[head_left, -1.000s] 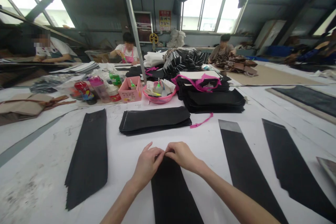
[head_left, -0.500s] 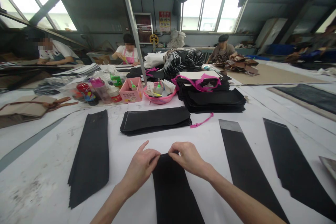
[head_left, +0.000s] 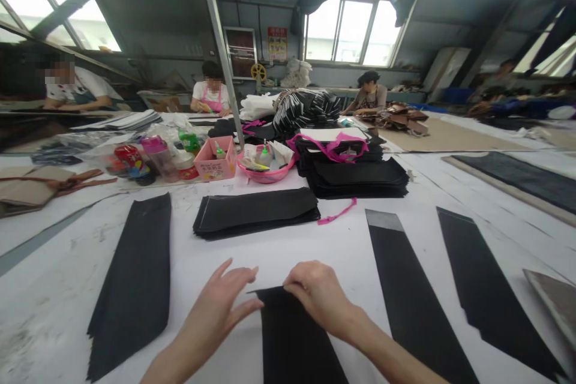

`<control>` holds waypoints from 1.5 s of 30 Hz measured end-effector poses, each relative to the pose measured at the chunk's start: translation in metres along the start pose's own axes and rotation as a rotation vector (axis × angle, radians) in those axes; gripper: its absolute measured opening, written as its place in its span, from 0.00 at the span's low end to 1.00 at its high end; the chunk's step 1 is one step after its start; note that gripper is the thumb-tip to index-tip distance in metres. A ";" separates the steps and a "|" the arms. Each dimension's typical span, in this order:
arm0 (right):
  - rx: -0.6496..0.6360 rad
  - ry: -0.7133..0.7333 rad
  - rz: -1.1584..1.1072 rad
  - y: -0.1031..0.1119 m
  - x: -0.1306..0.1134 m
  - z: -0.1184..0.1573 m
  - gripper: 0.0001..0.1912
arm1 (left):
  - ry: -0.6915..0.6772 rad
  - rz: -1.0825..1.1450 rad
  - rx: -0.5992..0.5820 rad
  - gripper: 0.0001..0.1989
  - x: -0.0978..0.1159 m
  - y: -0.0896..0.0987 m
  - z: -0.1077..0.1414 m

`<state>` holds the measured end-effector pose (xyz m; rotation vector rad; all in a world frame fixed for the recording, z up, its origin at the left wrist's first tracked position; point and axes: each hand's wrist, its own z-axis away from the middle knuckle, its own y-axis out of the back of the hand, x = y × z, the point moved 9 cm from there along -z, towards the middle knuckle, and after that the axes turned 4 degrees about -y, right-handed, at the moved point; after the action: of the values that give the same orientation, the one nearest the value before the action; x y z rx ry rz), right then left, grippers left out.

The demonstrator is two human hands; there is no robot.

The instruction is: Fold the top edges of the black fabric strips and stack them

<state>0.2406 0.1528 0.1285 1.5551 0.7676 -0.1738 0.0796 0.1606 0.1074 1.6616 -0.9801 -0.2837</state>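
Note:
A long black strip of sheet material [head_left: 299, 339] lies in front of me and runs off the bottom of the head view. My right hand [head_left: 317, 291] pinches its far edge near the right corner. Just left of that edge is my left hand [head_left: 225, 297], thumb and fingers spread around the left corner, with nothing gripped. Another black strip with a grey end [head_left: 414, 294] lies to the right, and beyond it a further black piece [head_left: 492, 279]. On my left is a stack of black pieces [head_left: 137, 279].
Ahead lies a stack of black pieces [head_left: 256, 211], with a pink ribbon [head_left: 337, 213] beside it. Behind stand a pink basket [head_left: 265, 175], a pink box [head_left: 216, 159] and a bigger black stack [head_left: 357, 179]. A metal post [head_left: 220, 42] rises behind them. Several people sit farther back.
My left hand has let go of the strip's far edge and opened, shifting left. My right hand keeps its pinch. The whole view has shifted slightly.

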 end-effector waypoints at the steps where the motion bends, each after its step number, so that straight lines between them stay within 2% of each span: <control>1: -0.005 0.035 0.031 -0.005 -0.010 0.000 0.07 | -0.066 0.024 -0.050 0.14 0.019 -0.007 -0.009; 2: -0.004 0.059 0.057 -0.009 -0.017 0.001 0.07 | -0.103 0.032 -0.064 0.08 0.033 -0.012 -0.017; 5: 0.006 0.045 0.061 -0.009 -0.019 0.005 0.07 | -0.174 0.016 -0.049 0.14 0.057 -0.016 -0.026; 9: -0.019 -0.006 -0.056 -0.001 -0.006 0.016 0.04 | -0.274 -0.043 0.002 0.13 0.069 -0.009 -0.020; 15: -0.055 -0.034 -0.177 0.002 0.002 0.024 0.04 | -0.287 -0.044 -0.006 0.11 0.077 -0.002 -0.018; 17: -0.039 -0.068 -0.173 0.006 0.015 0.027 0.05 | -0.272 -0.010 -0.009 0.11 0.072 0.001 -0.015; 20: 0.043 -0.233 -0.167 0.019 0.053 0.033 0.07 | -0.175 0.080 0.020 0.08 0.050 0.014 -0.007; 23: 0.037 -0.365 -0.365 0.017 0.076 0.039 0.06 | -0.026 0.122 0.061 0.07 0.024 0.028 0.001; 27: -0.124 -0.323 -0.653 -0.012 0.051 0.037 0.07 | 0.094 0.131 0.128 0.10 0.014 0.040 -0.002; 29: -0.178 -0.338 -0.667 -0.027 0.039 0.037 0.05 | 0.113 0.139 0.173 0.11 0.014 0.045 -0.006; 31: -0.165 -0.378 -0.650 -0.035 0.037 0.039 0.06 | 0.136 0.157 0.218 0.12 0.011 0.052 -0.008; 34: -0.122 -0.421 -0.662 -0.038 0.043 0.046 0.09 | 0.231 0.214 0.245 0.14 -0.001 0.058 -0.003; 38: -0.103 -0.427 -0.721 -0.034 0.049 0.058 0.08 | 0.372 0.321 0.231 0.16 -0.018 0.059 0.010; 45: -0.114 -0.418 -0.764 -0.033 0.048 0.069 0.06 | 0.480 0.413 0.244 0.17 -0.025 0.063 0.017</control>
<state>0.2821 0.1041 0.0645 1.0011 0.9763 -0.9661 0.0248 0.1654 0.1510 1.5894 -0.9815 0.5075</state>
